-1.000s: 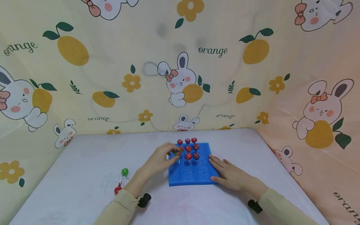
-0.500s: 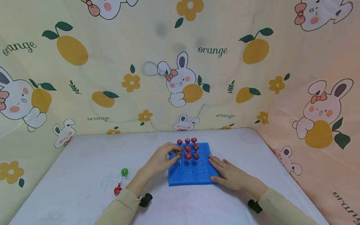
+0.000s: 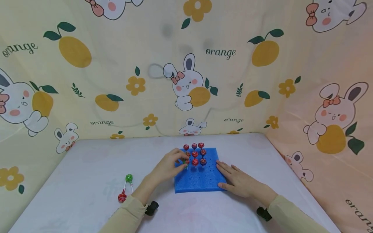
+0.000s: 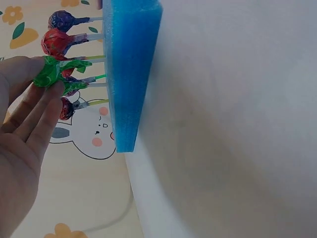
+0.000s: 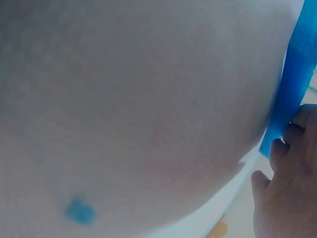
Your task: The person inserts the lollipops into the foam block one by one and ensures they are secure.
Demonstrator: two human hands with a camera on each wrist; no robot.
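A blue foam board [image 3: 198,182] with small holes lies on the white table. Several lollipops [image 3: 195,154] in mostly red wrappers stand upright in rows toward its far side. At the front left of these rows my left hand [image 3: 166,165] pinches a lollipop [image 4: 47,74] with a green wrapper between thumb and fingers. In the left wrist view its stick points at the board's face among the other sticks, and the fingers hide part of its head. My right hand [image 3: 243,183] lies flat with fingers extended against the board's right edge.
On the table at left lie a loose green lollipop [image 3: 129,178] and a red lollipop [image 3: 122,196], beside the left forearm. A patterned cloth [image 3: 145,58] with rabbits and oranges hangs behind and along the sides of the table.
The left hand has shifted slightly right, and the pinched lollipop's head sits lower, closer to the board. The right hand and the loose lollipops stay put.
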